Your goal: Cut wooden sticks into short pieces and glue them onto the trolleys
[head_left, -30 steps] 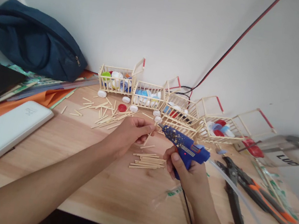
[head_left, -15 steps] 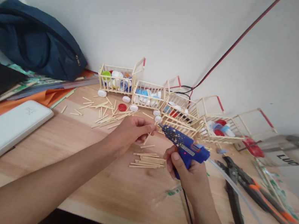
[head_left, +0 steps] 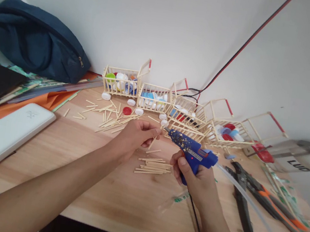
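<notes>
Between thumb and fingers, my left hand (head_left: 140, 135) pinches a thin wooden stick (head_left: 153, 142), held slanted. My right hand (head_left: 193, 174) is wrapped round the handle of a blue glue gun (head_left: 191, 148), whose body is speckled with dried bits and shows a small red light. Its nozzle points left, close to the upper end of the stick; whether they touch I cannot tell. A clear glue stick (head_left: 238, 183) juts from the gun's back. Below the hands lies a neat row of short wooden sticks (head_left: 154, 166).
Several miniature stick carts (head_left: 120, 93) holding bottle caps line the wall. Loose sticks (head_left: 109, 124) and a red cap (head_left: 127, 111) lie before them. Pliers (head_left: 268, 198) and cutters (head_left: 243, 202) are at right; a white power bank (head_left: 5, 136) and blue bag (head_left: 37, 39) at left.
</notes>
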Demonstrator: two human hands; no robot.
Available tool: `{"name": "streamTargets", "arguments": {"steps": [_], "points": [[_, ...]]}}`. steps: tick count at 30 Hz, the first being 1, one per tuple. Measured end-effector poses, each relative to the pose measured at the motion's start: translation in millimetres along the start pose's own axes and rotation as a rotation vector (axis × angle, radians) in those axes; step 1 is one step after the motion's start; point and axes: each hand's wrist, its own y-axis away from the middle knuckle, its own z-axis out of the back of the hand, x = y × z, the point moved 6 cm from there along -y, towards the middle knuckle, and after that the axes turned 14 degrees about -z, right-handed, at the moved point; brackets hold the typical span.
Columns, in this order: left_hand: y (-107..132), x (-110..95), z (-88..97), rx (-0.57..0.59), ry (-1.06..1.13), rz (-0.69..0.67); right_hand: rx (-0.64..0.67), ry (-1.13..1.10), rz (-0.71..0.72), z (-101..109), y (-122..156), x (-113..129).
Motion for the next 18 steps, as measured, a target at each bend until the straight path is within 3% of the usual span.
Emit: {"name": "streamTargets", "arguments": {"steps": [18], "points": [[-0.1,-2.9,-1.0,-0.021,0.025,-0.001,0.0,-0.031,0.046,-1.0,-2.3,-1.7]]}}
